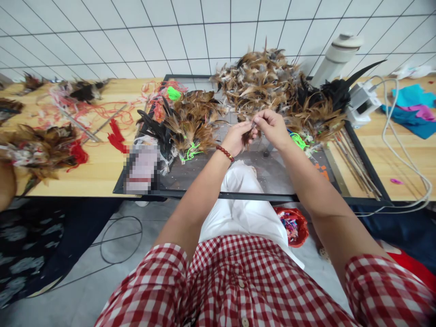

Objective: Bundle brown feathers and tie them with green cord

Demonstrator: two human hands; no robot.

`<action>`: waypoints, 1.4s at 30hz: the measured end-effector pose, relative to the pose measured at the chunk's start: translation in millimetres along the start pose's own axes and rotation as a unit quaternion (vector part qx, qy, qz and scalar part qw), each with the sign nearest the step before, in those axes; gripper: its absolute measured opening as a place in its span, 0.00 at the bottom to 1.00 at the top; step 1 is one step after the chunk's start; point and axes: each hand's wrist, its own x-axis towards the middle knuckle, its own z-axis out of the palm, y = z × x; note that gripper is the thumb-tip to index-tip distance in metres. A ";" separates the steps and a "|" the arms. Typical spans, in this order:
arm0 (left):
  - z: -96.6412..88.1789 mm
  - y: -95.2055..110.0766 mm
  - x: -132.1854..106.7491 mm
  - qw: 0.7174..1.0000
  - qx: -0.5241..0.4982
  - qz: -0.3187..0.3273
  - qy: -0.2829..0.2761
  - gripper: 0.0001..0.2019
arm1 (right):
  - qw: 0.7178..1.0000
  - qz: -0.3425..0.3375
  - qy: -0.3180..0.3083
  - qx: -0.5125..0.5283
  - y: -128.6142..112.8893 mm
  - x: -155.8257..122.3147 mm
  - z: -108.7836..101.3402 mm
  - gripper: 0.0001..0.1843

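Note:
My left hand [237, 137] and my right hand [270, 127] meet over the glass tabletop [272, 175], fingers pinched together on a small tuft of brown feathers [254, 131]. A red bead bracelet [225, 153] circles my left wrist. Just behind the hands lies a big heap of brown feathers [259, 79]. A bundle of brown and black feathers tied with green cord [185, 122] lies to the left of my left hand. Another feather bundle with green cord [315, 120] lies to the right of my right hand.
Thin sticks [354, 165] lie at the right on the glass. A white device [363, 102] with a grey cable [408, 168] and a white cylinder [335, 56] stand at the back right. Red cord and feathers [68, 109] litter the wooden table at the left. A red basket [293, 225] sits below.

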 end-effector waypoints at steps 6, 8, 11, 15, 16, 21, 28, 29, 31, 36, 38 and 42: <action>-4.6 -4.4 3.8 0.999 0.029 0.013 0.007 0.13 | 0.992 -0.071 0.009 -0.104 6.8 1.8 1.7 0.24; -8.2 -4.0 6.7 0.999 0.025 0.023 0.022 0.11 | 0.991 -0.072 0.013 -0.109 11.4 4.1 0.2 0.23; -13.6 1.4 11.5 0.995 -0.017 0.056 0.086 0.07 | 0.980 -0.071 0.037 -0.184 17.2 6.7 -6.5 0.18; -17.9 10.6 15.3 0.978 -0.093 0.093 0.164 0.09 | 0.943 -0.054 0.009 -0.328 19.0 2.5 -10.6 0.13; -18.4 12.0 15.6 0.975 -0.103 0.100 0.172 0.10 | 0.934 -0.051 -0.004 -0.354 18.4 0.1 -8.7 0.13; -18.9 13.2 15.3 0.972 -0.108 0.113 0.175 0.09 | 0.892 -0.037 -0.059 -0.447 15.1 -9.4 4.9 0.15; -19.3 8.9 16.9 0.975 -0.096 0.091 0.180 0.11 | 0.944 -0.032 0.052 -0.323 15.4 -2.4 0.7 0.16; -19.1 7.5 17.1 0.976 -0.092 0.091 0.178 0.11 | 0.954 -0.036 0.069 -0.289 14.2 -2.3 1.7 0.17; -17.9 4.1 17.1 0.977 -0.089 0.091 0.172 0.10 | 0.971 -0.037 0.095 -0.218 10.1 -3.6 6.1 0.20; -9.5 -4.8 15.4 0.978 -0.114 0.083 0.150 0.10 | 0.989 -0.021 0.099 -0.110 -4.0 -10.7 19.8 0.23; -6.0 -7.5 15.1 0.979 -0.121 0.074 0.148 0.12 | 0.991 -0.020 0.087 -0.105 -7.2 -12.4 22.6 0.23; -3.1 -11.8 15.3 0.982 -0.112 0.062 0.137 0.12 | 0.991 -0.013 0.076 -0.111 -7.8 -13.5 25.2 0.21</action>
